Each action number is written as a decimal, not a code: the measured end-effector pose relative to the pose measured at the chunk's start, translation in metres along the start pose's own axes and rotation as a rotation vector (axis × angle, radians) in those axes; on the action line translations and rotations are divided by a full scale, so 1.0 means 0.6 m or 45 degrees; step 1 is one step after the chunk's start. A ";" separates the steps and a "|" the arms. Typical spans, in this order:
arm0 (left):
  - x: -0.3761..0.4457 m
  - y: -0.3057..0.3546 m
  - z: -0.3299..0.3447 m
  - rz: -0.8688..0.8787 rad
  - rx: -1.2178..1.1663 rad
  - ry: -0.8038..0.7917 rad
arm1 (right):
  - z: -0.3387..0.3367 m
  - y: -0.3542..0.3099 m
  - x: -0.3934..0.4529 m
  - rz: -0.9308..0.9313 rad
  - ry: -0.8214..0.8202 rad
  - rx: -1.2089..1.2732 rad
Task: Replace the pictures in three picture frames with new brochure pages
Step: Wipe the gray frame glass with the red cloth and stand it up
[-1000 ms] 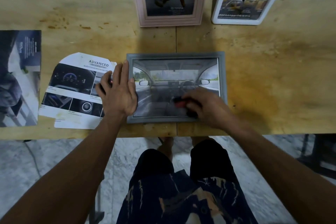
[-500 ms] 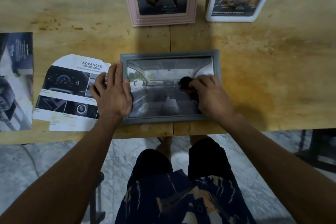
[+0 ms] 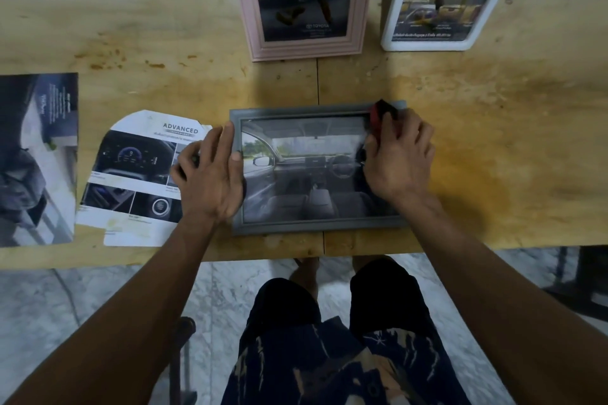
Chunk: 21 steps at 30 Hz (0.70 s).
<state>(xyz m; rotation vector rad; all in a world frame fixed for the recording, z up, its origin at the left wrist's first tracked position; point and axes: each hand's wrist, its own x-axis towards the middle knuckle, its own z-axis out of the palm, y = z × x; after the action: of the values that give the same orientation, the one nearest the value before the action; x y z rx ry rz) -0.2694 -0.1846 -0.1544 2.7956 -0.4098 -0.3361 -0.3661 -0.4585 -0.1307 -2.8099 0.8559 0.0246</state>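
Note:
A grey picture frame point(image 3: 316, 228) lies flat near the table's front edge, showing a car-interior picture. My left hand point(image 3: 210, 174) rests flat on its left border, fingers straight, partly over a cut brochure page point(image 3: 131, 161). My right hand point(image 3: 399, 158) grips a red and black object point(image 3: 378, 117) and presses it on the frame's top right corner. What the object is stays unclear. A pink frame point(image 3: 302, 49) and a white frame point(image 3: 424, 43) stand at the back, each holding a car picture.
Another brochure page point(image 3: 36, 158) lies at the table's left edge. The wooden table point(image 3: 510, 141) has a seam down its middle. My knees and a marble floor point(image 3: 98, 289) show below the front edge.
My right hand has slid the red and black object from the frame's lower middle up to its top right corner. My left hand has stayed on the frame's left border.

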 end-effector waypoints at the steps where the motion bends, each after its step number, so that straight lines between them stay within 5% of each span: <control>1: 0.001 -0.005 -0.001 0.016 0.023 -0.001 | 0.015 -0.005 -0.005 -0.014 0.012 -0.066; 11: -0.001 -0.009 0.007 0.004 0.089 0.033 | 0.075 -0.133 -0.019 -0.098 0.134 0.204; 21: -0.001 -0.006 0.008 -0.016 0.074 0.050 | 0.092 -0.260 -0.059 -0.550 -0.173 0.370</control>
<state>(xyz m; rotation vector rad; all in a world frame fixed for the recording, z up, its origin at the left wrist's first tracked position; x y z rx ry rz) -0.2704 -0.1820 -0.1599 2.8572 -0.3990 -0.2757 -0.3068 -0.3015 -0.1526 -2.6167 0.1923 0.0236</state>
